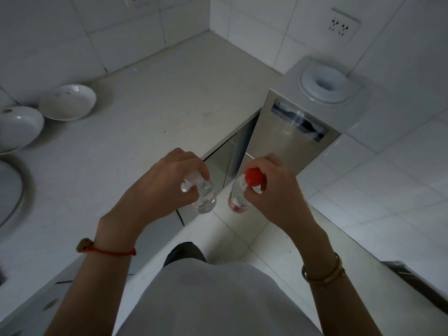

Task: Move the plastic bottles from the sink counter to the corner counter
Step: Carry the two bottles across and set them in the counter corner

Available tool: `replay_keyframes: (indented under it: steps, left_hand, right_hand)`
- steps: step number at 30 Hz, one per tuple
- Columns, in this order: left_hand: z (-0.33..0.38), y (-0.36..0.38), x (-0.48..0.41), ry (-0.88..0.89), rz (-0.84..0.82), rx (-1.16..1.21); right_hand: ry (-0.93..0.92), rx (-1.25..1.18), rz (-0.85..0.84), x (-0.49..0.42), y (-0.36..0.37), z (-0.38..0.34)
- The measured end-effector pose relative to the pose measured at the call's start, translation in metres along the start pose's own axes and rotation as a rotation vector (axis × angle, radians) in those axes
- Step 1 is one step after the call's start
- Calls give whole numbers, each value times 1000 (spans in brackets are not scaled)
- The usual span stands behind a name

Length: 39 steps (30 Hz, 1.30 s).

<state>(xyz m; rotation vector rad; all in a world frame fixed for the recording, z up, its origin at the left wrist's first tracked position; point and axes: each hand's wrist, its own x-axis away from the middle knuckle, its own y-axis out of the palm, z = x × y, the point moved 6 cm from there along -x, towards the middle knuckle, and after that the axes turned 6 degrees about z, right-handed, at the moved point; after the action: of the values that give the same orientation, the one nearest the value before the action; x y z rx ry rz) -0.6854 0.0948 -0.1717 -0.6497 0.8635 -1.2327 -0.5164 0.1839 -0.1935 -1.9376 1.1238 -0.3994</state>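
L hand (167, 180) clamped round neck of clear bottle (204, 196), white-ish cap tucked under fingers. R hand (271, 190) pinching neck of 2nd bottle (236, 200) just below red cap (253, 177); reddish label low on body. Both bottles upright, hanging in air, near each other but not touching.

Position: past front edge of counter (150, 98), over gap and floor beside steel cabinet front, w/ water dispenser (315, 103) to the right. Not resting on anything yet.

Counter's far corner, where tiled walls meet, bare and in reach ahead. Two white bowls (68, 101) at left edge of counter by wall; curved sink rim (17, 190) at far left edge.

Progress, judged from layout: pick-up done for these two, carry underway, set-down not yet done. No bottles visible on corner area, so nothing delivered as far as shown. No more bottles seen near sink rim, but most of sink side out of shot, so can't tell if others remain.

Left to do: reach fwd over front edge, stand both down toward back corner, let go, check they stay up. Light, prob. near-empty bottles held by neck only; could swing or tip on set-down.
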Motion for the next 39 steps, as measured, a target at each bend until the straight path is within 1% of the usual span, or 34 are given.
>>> replay_keyframes:
  steps: [8, 16, 21, 27, 31, 39]
  left_hand:
    - [-4, 23, -70, -27, -18, -19]
    - [-34, 35, -146, -58, -31, -26]
    - [-57, 29, -194, -83, -1, -42]
    - [-79, 19, -247, -100, 15, -57]
    - [-92, 13, -274, -123, 19, -50]
    - [-116, 9, -318, -134, 44, -56]
  right_hand:
    - [5, -14, -18, -64, -10, 46]
    - [-34, -17, -26, -147, 2, 75]
    - [-83, -55, -69, -209, 5, 77]
    - [-126, -53, -37, -277, 5, 77]
    - [-135, -52, -33, -311, 6, 78]
    - [-160, -55, -89, -365, 11, 81]
